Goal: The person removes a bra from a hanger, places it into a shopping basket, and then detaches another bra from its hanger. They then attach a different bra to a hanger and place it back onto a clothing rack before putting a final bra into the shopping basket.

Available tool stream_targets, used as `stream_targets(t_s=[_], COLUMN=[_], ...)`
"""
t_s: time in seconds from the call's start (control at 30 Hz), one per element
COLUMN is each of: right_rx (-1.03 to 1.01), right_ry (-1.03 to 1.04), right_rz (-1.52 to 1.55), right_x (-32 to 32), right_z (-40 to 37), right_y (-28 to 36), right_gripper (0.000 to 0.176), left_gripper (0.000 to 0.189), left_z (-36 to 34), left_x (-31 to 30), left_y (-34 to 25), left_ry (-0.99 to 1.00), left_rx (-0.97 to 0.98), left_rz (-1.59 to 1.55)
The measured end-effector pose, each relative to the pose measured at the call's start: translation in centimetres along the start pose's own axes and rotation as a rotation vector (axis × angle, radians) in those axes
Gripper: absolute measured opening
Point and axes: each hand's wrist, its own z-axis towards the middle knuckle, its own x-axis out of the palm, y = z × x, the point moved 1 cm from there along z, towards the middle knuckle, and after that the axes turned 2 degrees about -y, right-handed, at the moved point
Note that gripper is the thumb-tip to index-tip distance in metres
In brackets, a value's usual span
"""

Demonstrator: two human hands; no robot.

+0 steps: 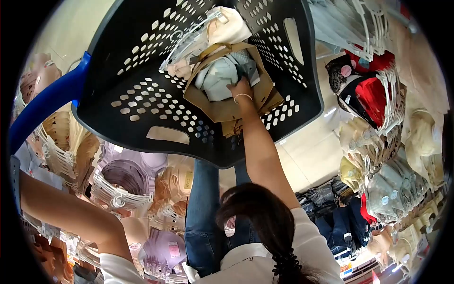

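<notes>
My right hand [241, 90], with a thin bracelet at the wrist, reaches into a black shopping basket [163, 97]. Its thumb and fingers close on a pale grey-blue bra [217, 78] bunched inside a brown paper bag [203, 102]. The fingertips are partly hidden by the fabric. Beside the bag in the basket lie a cream garment [229, 26] and clear plastic hangers [187, 40]. At the left edge my left forearm [71, 203] runs out of the picture near the basket's blue handle [47, 104], so the left hand itself is not seen.
Racks of bras crowd both sides: lilac bras [125, 173] at left, red and black bras [369, 97] and pale green bras [395, 189] at right. Dark packaged garments [343, 217] hang low at right. Tiled floor [307, 154] shows between the basket and the right racks.
</notes>
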Motion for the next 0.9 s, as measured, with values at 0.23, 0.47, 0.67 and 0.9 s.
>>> stream_targets(t_s=[0.23,0.47,0.67,0.9], right_rx=[0.106,0.01,-0.139,-0.153], right_ry=[0.136,-0.153,-0.448,-0.292], right_rz=[-0.04,-0.167,0.21,0.482], right_x=[0.2,1.6,1.6,-4.8], right_z=[1.8,1.0,-5.7,-13.6], right_y=[0.4,0.8,-0.3,-0.1], right_gripper=[0.085,0.031,0.024,0.037], left_gripper=[0.037,0.041,0.044,0.032], left_z=[0.5,0.1,0.1,0.3], left_x=[-0.6,-0.2,-0.4,-1.0], left_y=[-0.3,-0.5,-1.3,0.8], left_ry=[-0.035,-0.006,-0.015,0.034], left_rx=[0.006,0.027,0.025,0.078], left_rz=[-0.032,-0.052,-0.046,-0.01])
